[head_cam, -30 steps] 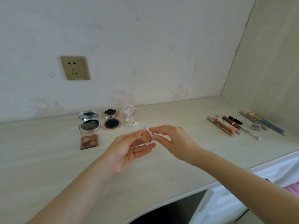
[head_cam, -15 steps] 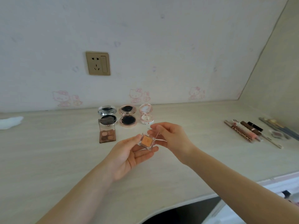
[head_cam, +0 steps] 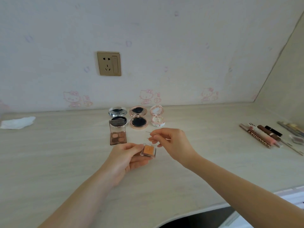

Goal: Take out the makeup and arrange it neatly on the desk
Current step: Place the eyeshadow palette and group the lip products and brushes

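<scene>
While the left hand point(head_cam: 126, 155) grips a small orange eyeshadow case point(head_cam: 148, 150) above the table point(head_cam: 49, 162), the right hand point(head_cam: 171, 142) pinches its clear lid point(head_cam: 152, 136) raised. Beyond lie a brown palette point(head_cam: 118, 134) and three open compacts point(head_cam: 139, 118) near the wall.

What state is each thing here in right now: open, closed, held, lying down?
Orange eyeshadow case: open, held by the left hand.
Clear lid: raised, pinched by the right hand.
Silver compact: open.
Rose-gold compact: open.
White compact: open.
Brown palette: open.
Lip tubes: lying flat.
</scene>
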`<act>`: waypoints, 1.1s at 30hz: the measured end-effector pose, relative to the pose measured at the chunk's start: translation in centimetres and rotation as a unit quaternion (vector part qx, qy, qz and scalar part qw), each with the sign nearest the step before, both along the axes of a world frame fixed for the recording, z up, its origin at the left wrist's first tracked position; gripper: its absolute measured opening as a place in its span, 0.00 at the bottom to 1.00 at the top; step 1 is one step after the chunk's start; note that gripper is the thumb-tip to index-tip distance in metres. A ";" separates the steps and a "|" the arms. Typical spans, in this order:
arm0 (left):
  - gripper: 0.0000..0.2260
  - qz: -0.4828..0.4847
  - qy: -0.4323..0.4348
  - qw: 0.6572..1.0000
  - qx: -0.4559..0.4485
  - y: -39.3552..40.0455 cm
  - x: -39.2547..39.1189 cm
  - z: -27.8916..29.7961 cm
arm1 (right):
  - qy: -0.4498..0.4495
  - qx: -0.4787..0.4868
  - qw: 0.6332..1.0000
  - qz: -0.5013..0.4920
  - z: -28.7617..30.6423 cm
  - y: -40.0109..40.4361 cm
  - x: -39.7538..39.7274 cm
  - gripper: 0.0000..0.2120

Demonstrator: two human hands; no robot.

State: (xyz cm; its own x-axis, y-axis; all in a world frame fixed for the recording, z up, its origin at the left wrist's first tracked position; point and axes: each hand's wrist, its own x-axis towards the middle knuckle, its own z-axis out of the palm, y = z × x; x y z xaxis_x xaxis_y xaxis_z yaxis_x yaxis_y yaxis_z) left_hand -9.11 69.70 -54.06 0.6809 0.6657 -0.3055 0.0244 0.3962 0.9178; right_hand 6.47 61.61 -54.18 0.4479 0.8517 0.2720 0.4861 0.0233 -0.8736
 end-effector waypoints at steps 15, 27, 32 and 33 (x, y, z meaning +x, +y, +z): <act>0.05 -0.031 0.098 0.679 0.727 2.3 -2.3 -4.3 | -0.017 -0.055 0.998 0.025 -2.0 3.0 0.2 0.06; 0.12 -0.028 0.104 0.680 0.726 2.7 -2.1 -5.3 | -0.131 -0.043 0.990 0.014 -3.0 2.3 0.6 0.12; 0.13 -0.017 0.139 0.636 0.759 2.5 -1.8 -5.1 | -0.111 -0.045 0.993 0.012 -3.1 2.1 1.2 0.10; 0.13 -0.018 0.142 0.628 0.765 2.6 -1.7 -5.1 | -0.110 -0.042 0.993 0.010 -3.1 2.4 1.3 0.10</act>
